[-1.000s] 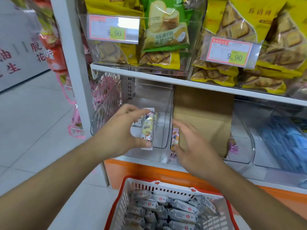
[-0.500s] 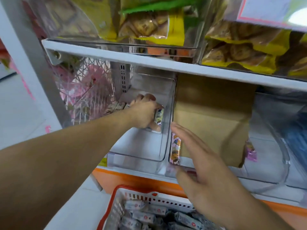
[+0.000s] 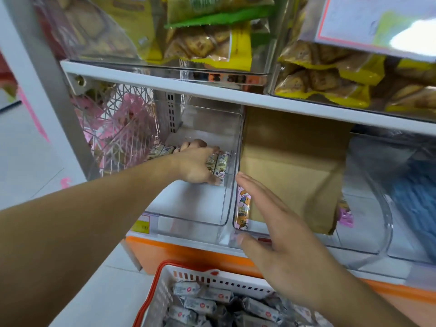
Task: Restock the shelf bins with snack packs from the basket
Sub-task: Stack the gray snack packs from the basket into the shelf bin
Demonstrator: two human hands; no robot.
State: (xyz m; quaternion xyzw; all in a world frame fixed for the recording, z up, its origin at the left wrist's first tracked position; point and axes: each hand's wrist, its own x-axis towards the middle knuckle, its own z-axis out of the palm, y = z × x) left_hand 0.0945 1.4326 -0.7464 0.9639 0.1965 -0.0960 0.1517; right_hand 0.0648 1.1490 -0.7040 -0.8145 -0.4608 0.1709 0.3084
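The left hand reaches deep into the clear plastic shelf bin and rests on small pale snack packs that lie at the back of it, the fingers curled over them; more such packs lie to the left of the hand; the right hand hangs with straight fingers in front of the brown cardboard sheet in the neighbouring bin; below, the white basket with a red rim holds many silver-wrapped snack packs; yellow biscuit bags fill the upper shelf.
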